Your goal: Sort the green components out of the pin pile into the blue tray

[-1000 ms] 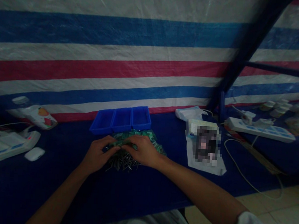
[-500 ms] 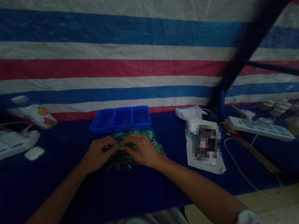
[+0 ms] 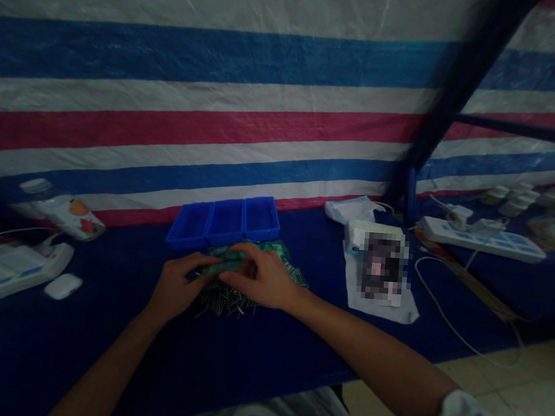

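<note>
My left hand pinches a dark green piece, apparently a plastic bag edge, between thumb and fingers. Facing it, my right hand has its thumb and index finger apart in a curve, close to the green piece. Just under and in front of both hands lies a pile of thin metal nails or pins. Behind my right hand, a clear bag with green printing rests on the table. Part of the pile and bag is hidden by my fingers.
A blue three-compartment tray stands behind the bag. To the left are a power strip, a white case and a bottle. To the right lie a tissue pack, another power strip and a loose cable.
My right thumb and index finger have spread apart and come away from the green piece. My left hand keeps its place, with the green piece now tilted between its fingers.
</note>
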`<state>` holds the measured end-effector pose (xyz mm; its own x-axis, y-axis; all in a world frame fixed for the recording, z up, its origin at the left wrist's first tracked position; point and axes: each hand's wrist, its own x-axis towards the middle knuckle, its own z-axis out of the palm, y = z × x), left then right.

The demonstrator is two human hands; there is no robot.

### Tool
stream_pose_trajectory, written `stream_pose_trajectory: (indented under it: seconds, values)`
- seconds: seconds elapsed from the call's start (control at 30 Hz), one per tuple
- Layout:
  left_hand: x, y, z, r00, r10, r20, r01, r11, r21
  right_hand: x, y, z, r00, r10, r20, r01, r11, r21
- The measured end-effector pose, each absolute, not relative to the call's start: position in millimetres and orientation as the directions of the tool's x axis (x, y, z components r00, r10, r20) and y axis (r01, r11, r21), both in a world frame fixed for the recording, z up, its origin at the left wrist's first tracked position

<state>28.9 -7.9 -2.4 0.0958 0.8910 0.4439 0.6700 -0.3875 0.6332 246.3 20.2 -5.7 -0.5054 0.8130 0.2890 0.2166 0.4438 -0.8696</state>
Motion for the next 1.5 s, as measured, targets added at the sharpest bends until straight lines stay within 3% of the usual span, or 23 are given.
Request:
stream_pose_trajectory:
  seconds: [0.07,0.17,0.3,0.57,0.77,1.13,1.33,1.5]
  values:
    - [27.0,-7.9,-3.1,0.081,0.873,0.481,0.683,-0.4,0.611,245.0,19.9,-1.1,-0.512,0.847,0.141,0.104,0.224,-0.969]
    - [26.1,-8.5,-3.7,0.095,0.842,0.531,0.67,-0.448,0.591,240.8,20.6,4.3,-0.574,0.813,-0.096,0.016,-0.107,-0.994]
    - [28.1,-9.5,-5.6,0.102,0.823,0.559,0.648,-0.481,0.591,236.5,22.3,2.4,-0.629,0.755,-0.188,0.037,-0.212,-0.976]
    - [22.9,-9.3,-9.1,0.111,0.923,0.368,0.537,-0.368,0.76,238.3,28.0,-6.6,-0.574,0.804,-0.157,-0.02,-0.206,-0.978]
    - [28.5,-12.1,1.0,0.156,0.923,0.353,0.529,-0.379,0.759,237.8,28.0,-4.4,-0.527,0.834,-0.165,-0.027,-0.21,-0.977]
    - [-3.7,1.0,-3.8,-0.238,0.869,0.435,0.369,-0.334,0.868,239.1,30.5,-1.5,-0.502,0.852,-0.146,0.026,-0.154,-0.988]
    - [-20.9,18.5,-4.2,-0.314,0.862,0.398,0.547,-0.179,0.818,237.5,30.5,-7.3,-0.561,0.823,-0.09,0.094,-0.045,-0.995]
    - [-21.9,21.0,-5.5,-0.316,0.823,0.472,0.753,-0.086,0.653,238.7,28.7,-9.9,-0.561,0.828,-0.004,0.16,0.104,-0.982]
